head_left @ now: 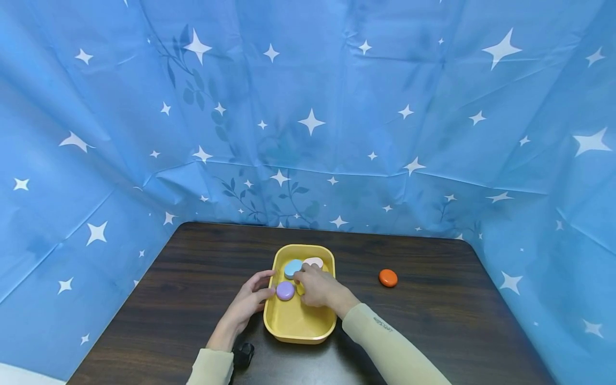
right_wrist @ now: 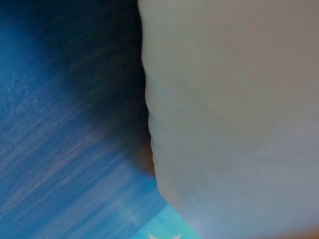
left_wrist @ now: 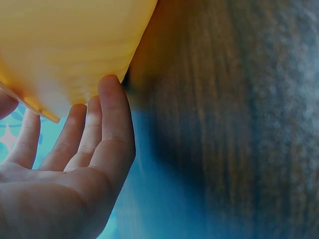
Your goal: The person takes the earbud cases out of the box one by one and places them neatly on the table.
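A yellow tray [head_left: 300, 334] stands on the dark table, with a light blue disc [head_left: 292, 268], a pale pink disc [head_left: 314, 262] and a purple disc [head_left: 285, 290] inside. My left hand [head_left: 247, 302] holds the tray's left side, thumb and forefinger at the rim; in the left wrist view other fingertips touch the outer wall. Reaching into the tray from the right, my right hand [head_left: 317, 287] pinches a yellow disc [head_left: 300, 289] that its fingers partly cover. The right wrist view shows mostly sleeve [right_wrist: 229, 109], which hides that hand.
An orange disc [head_left: 387, 278] lies on the table [head_left: 423, 321] to the right of the tray. Beside the left wrist is a small black object [head_left: 243, 354]. A blue curtain [head_left: 308, 144] with white stars hangs behind the table and at its sides.
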Available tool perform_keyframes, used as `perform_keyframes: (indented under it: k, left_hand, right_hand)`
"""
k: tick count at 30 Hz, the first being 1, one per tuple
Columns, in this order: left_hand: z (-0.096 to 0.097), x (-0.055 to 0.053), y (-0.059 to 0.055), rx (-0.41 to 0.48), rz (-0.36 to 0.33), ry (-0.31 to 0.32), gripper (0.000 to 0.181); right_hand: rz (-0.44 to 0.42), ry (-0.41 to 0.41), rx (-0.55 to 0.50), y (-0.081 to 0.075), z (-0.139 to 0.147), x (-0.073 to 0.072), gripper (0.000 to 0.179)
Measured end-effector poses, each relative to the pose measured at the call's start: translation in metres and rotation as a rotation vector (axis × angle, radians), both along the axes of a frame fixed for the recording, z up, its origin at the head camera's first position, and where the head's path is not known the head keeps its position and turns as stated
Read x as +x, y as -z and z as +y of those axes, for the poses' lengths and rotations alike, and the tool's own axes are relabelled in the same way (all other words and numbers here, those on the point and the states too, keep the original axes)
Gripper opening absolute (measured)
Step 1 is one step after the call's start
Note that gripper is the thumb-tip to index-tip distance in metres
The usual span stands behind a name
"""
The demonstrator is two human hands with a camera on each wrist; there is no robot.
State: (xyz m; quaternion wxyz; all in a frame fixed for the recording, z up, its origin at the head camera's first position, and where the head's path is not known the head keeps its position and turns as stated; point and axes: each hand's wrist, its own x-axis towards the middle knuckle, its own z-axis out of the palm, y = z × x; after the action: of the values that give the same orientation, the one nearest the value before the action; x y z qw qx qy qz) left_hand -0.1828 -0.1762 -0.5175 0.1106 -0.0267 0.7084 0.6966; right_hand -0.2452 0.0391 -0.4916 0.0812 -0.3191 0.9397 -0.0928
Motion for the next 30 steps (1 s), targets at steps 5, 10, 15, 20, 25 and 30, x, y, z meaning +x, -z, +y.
perform_keyframes:
  k: [5,10,15,20,25,30]
  left_hand:
    - [0.001,0.0,0.001,0.0,-0.006,0.0,0.051]
    - [0.0,0.001,0.001,-0.006,-0.007,0.001,0.051]
    - [0.0,0.0,0.0,-0.004,-0.008,0.0,0.051]
    - [0.0,0.0,0.0,-0.005,-0.005,-0.001,0.05]
    - [-0.001,-0.001,0.0,0.001,-0.005,-0.006,0.05]
    - [0.0,0.0,-0.001,0.003,-0.007,-0.014,0.05]
  right_hand:
    - [-0.005,-0.003,0.007,0.001,0.0,-0.001,0.03]
    - [-0.017,-0.005,-0.008,-0.001,0.001,0.0,0.03]
    - [-0.025,-0.004,-0.022,-0.005,0.003,0.0,0.03]
    - [-0.017,-0.003,-0.037,-0.011,0.004,0.002,0.03]
    - [0.018,-0.007,-0.051,-0.016,0.005,0.003,0.029]
    - [0.051,-0.01,-0.07,-0.021,0.007,0.006,0.029]
